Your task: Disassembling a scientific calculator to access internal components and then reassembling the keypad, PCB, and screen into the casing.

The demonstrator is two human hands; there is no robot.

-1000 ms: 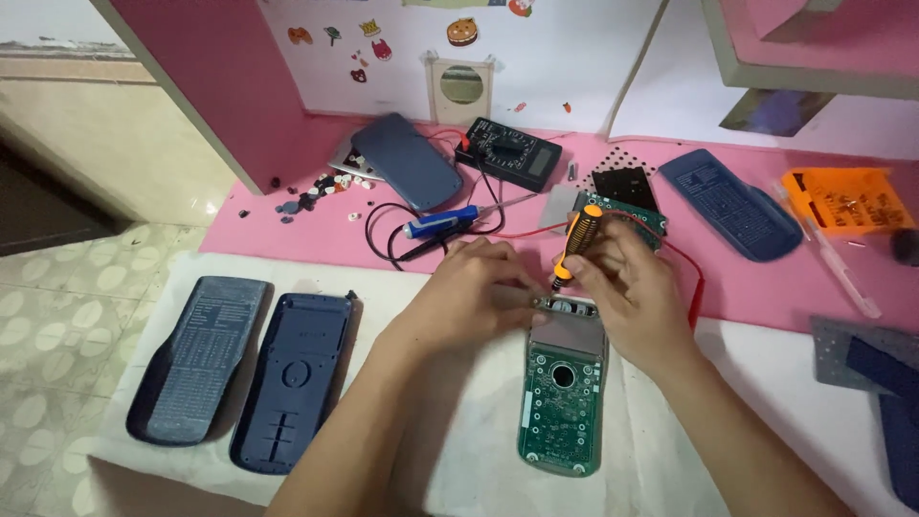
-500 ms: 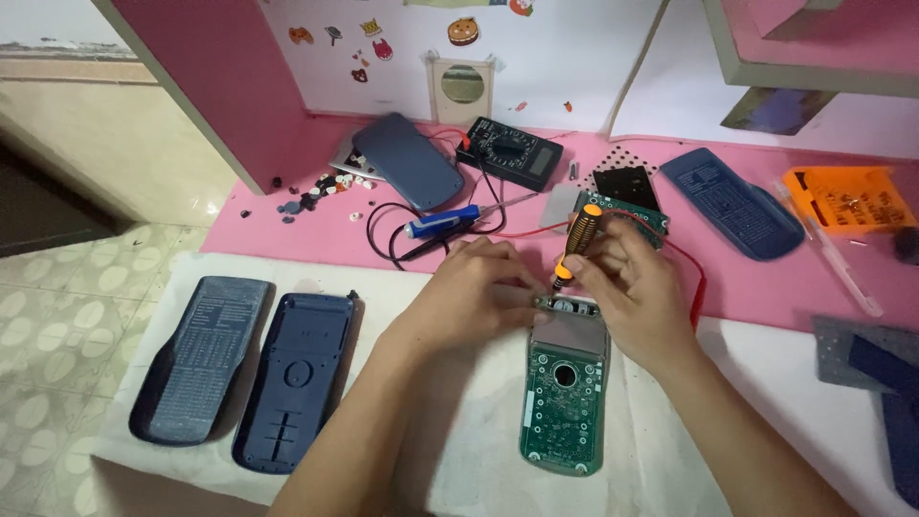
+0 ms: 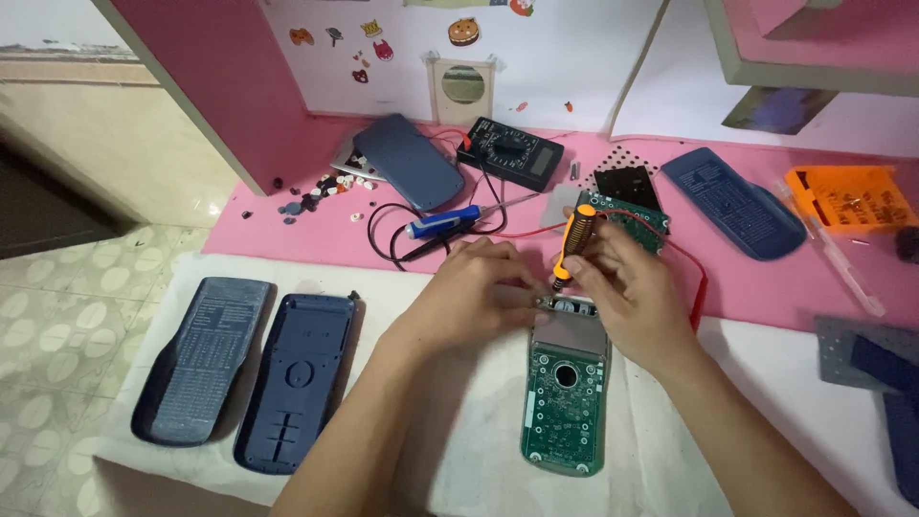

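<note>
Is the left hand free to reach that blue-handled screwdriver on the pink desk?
Probably yes: the blue-handled screwdriver lies just beyond the left hand, uncovered, with only black cable looped around it.

Two dark blue casings (image 3: 201,359) lie side by side on the white cloth (image 3: 450,450) at the left. On the pink desk (image 3: 766,278) behind, another blue cover (image 3: 408,161) rests near a black multimeter (image 3: 510,153), with small loose buttons (image 3: 321,190) scattered to its left. A blue-handled tool (image 3: 442,222) lies among black leads (image 3: 388,235). Further right sit a blue back cover (image 3: 732,201) and an orange tray (image 3: 842,196). Stickers (image 3: 463,31) dot the white wall.
</note>
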